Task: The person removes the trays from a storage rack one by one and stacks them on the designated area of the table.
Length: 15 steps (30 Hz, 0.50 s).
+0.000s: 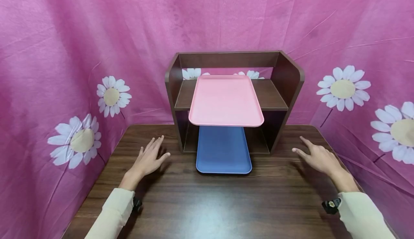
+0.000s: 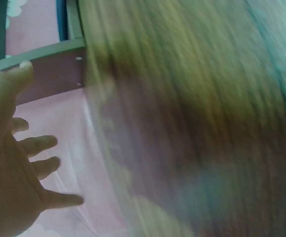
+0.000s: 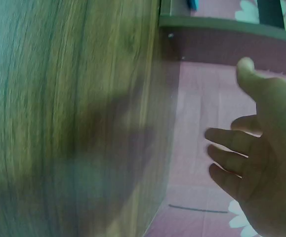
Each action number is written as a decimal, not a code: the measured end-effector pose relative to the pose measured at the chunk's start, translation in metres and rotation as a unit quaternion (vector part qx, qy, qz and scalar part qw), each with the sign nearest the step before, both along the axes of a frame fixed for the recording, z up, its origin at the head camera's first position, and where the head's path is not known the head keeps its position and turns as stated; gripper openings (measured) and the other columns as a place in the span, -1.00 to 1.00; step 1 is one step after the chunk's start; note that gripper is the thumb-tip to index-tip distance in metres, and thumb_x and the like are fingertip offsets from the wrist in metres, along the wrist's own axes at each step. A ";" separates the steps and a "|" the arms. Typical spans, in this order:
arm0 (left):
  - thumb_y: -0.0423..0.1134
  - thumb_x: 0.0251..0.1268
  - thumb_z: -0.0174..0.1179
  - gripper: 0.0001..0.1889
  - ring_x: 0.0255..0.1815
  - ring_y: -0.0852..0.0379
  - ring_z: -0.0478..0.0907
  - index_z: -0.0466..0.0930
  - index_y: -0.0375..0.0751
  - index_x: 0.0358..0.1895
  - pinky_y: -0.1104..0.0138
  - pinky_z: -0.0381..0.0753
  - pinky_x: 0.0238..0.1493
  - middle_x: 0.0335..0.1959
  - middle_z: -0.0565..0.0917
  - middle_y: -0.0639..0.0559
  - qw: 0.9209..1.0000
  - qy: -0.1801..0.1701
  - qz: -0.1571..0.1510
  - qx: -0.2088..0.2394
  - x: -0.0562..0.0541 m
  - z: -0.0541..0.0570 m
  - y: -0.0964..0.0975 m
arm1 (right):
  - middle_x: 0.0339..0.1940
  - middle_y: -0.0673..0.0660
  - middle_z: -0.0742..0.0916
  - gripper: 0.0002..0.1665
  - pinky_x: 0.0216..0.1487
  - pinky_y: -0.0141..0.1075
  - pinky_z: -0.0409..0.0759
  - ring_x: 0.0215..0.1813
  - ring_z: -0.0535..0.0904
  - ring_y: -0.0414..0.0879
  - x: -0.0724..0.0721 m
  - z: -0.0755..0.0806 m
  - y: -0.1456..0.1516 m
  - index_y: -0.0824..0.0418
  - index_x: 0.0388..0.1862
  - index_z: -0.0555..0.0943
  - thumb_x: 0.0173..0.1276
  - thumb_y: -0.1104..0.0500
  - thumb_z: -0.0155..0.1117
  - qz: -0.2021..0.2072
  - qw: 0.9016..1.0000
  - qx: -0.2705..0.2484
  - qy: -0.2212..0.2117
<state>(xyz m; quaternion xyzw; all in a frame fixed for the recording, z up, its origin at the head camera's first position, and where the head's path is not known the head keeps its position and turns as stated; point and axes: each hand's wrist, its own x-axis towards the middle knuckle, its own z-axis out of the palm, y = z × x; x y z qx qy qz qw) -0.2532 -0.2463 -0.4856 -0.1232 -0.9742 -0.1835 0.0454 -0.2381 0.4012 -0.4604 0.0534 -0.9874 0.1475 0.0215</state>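
My left hand [image 1: 148, 161] is over the left part of the table, fingers spread and holding nothing. Across from it, my right hand [image 1: 320, 158] hovers over the table's right side, also with fingers extended and nothing in them. Between the two hands stands a dark brown two-level shelf [image 1: 292, 84]. A pink tray [image 1: 226, 100] lies on its upper level, its front edge jutting out past the board. Below, a blue tray [image 1: 223, 151] reaches out of the lower level onto the table. Both wrist views show the hands apart from the shelf's side panels.
The wooden table [image 1: 207, 203] has dark grain and runs up to a pink curtain [image 1: 220, 16] printed with white daisies at the back and sides. Dark wrist devices [image 1: 331, 206] sit at the cuffs of the pale sleeves [image 1: 365, 214].
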 end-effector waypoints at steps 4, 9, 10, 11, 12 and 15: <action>0.04 0.65 0.16 -0.25 0.58 -0.40 0.35 0.17 -0.24 0.69 -0.37 0.38 0.50 0.58 0.41 -0.37 0.999 0.020 -0.005 0.029 0.001 0.008 0.004 | 0.13 0.58 0.73 -0.18 -0.26 0.36 0.63 0.01 0.68 0.57 0.004 0.005 -0.012 0.37 0.41 0.56 0.64 -0.32 0.13 0.007 0.999 -0.015 0.030; 0.01 0.68 0.14 -0.42 0.45 -0.35 0.52 0.43 -0.24 0.55 -0.28 0.54 0.40 0.45 0.57 -0.35 0.997 0.055 0.002 0.061 0.004 0.021 0.013 | -0.22 0.24 0.89 -0.45 -0.19 0.14 0.74 -0.15 0.82 0.20 0.014 0.007 -0.037 0.30 0.17 0.74 0.66 -0.16 0.21 0.013 0.995 -0.094 0.035; 0.00 0.67 0.15 -0.45 0.42 -0.33 0.56 0.47 -0.24 0.52 -0.26 0.57 0.38 0.41 0.61 -0.33 0.996 0.066 0.002 0.067 0.004 0.024 0.015 | -0.29 0.19 0.89 -0.50 -0.22 0.06 0.76 -0.21 0.83 0.12 0.016 0.007 -0.043 0.31 0.13 0.75 0.66 -0.10 0.22 0.016 0.992 -0.124 0.030; -0.02 0.67 0.16 -0.48 0.37 -0.32 0.60 0.52 -0.24 0.48 -0.24 0.60 0.35 0.37 0.65 -0.30 0.994 0.080 0.001 0.073 0.004 0.026 0.016 | -0.35 0.14 0.88 -0.55 -0.26 -0.04 0.78 -0.28 0.83 0.05 0.019 0.007 -0.049 0.33 0.08 0.75 0.66 -0.05 0.24 0.018 0.988 -0.154 0.024; -0.04 0.66 0.17 -0.51 0.33 -0.29 0.64 0.56 -0.24 0.44 -0.22 0.63 0.31 0.32 0.69 -0.27 0.992 0.093 0.000 0.082 0.003 0.029 0.018 | -0.40 0.13 0.87 -0.59 -0.33 -0.12 0.78 -0.34 0.82 -0.01 0.020 0.007 -0.055 0.36 0.04 0.75 0.66 0.00 0.26 0.019 0.982 -0.186 0.015; -0.11 0.64 0.20 -0.59 0.17 -0.24 0.72 0.64 -0.26 0.34 -0.16 0.70 0.18 0.18 0.76 -0.21 0.984 0.126 -0.002 0.122 0.002 0.039 0.025 | -0.39 0.24 0.87 -0.65 -0.46 -0.20 0.78 -0.42 0.82 -0.03 0.025 0.009 -0.073 0.47 -0.04 0.70 0.66 0.14 0.25 0.022 0.960 -0.280 -0.014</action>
